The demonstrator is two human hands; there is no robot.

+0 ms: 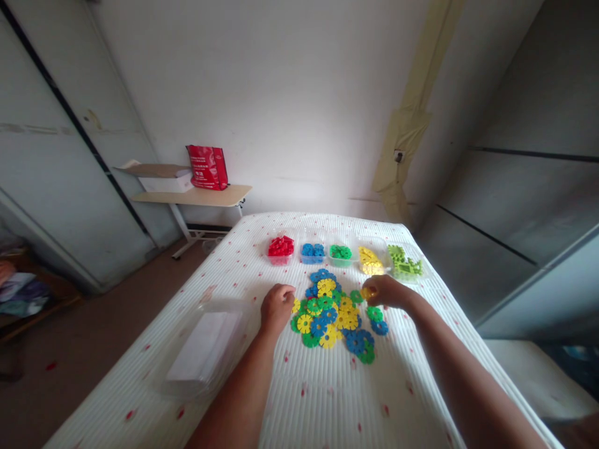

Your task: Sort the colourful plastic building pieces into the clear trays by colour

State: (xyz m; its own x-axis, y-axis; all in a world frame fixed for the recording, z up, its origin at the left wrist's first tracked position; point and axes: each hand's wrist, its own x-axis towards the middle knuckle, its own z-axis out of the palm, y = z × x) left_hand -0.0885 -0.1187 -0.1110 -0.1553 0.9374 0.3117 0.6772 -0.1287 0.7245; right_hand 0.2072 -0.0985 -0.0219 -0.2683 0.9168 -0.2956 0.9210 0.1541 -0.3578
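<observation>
1. Right hand point(387, 291): thumb and fingertips pressed together on a yellow disc point(367, 292), lifted just off the far right edge of the pile. We judge the fingertip hold suits a thin, notched piece.

2. Left hand point(277, 305): knuckles up, fingers curled under, resting at the pile's left edge. Its fingers are hidden, so we cannot tell whether they pinch a disc.

3. Pile point(333, 315): loose discs in yellow, blue and green, overlapping, lying between our two hands, where either can reach it.

4. Trays point(279, 261): five clear ones in a row just beyond the pile. From left they hold red pieces point(281, 246), blue pieces point(312, 251), green pieces point(340, 252), yellow pieces point(370, 262) and lime pieces point(405, 262). Each holds one colour, which we read as kept apart on purpose. The yellow tray is the one nearest the held disc.

5. Box point(206, 349): clear, lidded, white inside, well to the left of the pile.

6. Cloth point(327, 399): white, ribbed, dotted with small red marks. It covers the whole work surface.

7. Room: a pale wall point(290, 93) lies ahead. A side table point(196, 196) stands against it, bearing a red bag point(207, 167) and an open carton point(159, 176). Grey doors point(528, 187) close in the right side. The floor point(107, 318) on the left is brown.
</observation>
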